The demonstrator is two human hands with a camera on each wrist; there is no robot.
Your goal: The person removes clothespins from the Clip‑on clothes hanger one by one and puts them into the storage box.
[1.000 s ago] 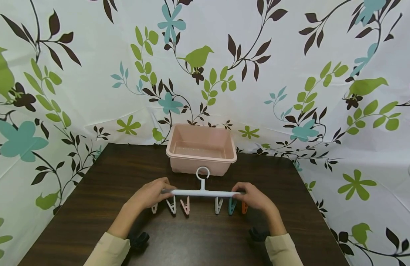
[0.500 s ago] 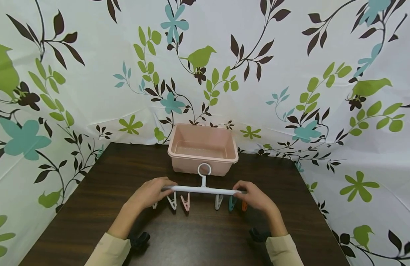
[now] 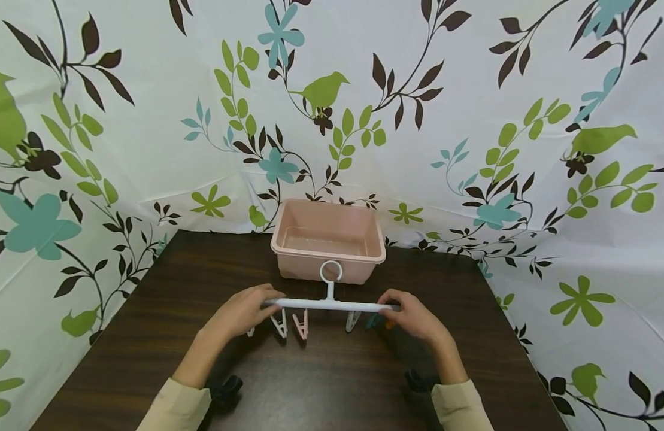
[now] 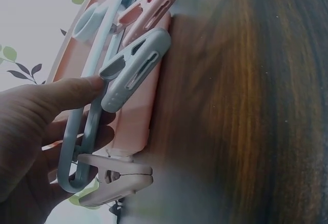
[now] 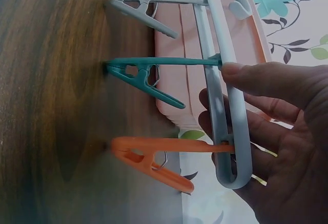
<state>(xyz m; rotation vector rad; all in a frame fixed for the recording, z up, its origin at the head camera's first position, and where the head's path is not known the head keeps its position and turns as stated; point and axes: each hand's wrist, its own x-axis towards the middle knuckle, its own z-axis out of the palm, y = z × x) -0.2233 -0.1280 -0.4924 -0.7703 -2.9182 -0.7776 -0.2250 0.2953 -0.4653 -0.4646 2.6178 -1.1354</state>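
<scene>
Both hands hold a pale blue clip hanger (image 3: 321, 304) level by its two ends, its round hook pointing up. The left hand (image 3: 249, 310) pinches the left end between thumb and fingers; the right hand (image 3: 412, 315) pinches the right end. From the bar hang several clothespins. In the left wrist view they are a pink clothespin (image 4: 134, 33), a pale grey-blue clothespin (image 4: 117, 93) by the thumb and a beige clothespin (image 4: 120, 185) near the end. The right wrist view shows a grey clothespin (image 5: 141, 13), a teal clothespin (image 5: 123, 62) and an orange clothespin (image 5: 138, 144).
A pink plastic tub (image 3: 326, 263) stands at the back of the dark wooden table (image 3: 321, 383), just behind the hanger's hook. A white cloth (image 3: 202, 167) printed with leaves, flowers and birds covers the wall behind. Dark bands (image 3: 226, 390) sit at the wrists.
The hanger has risen slightly in the head view, with both hands still gripping its ends. The clothespins on the right now swing further back and show less below the bar.
</scene>
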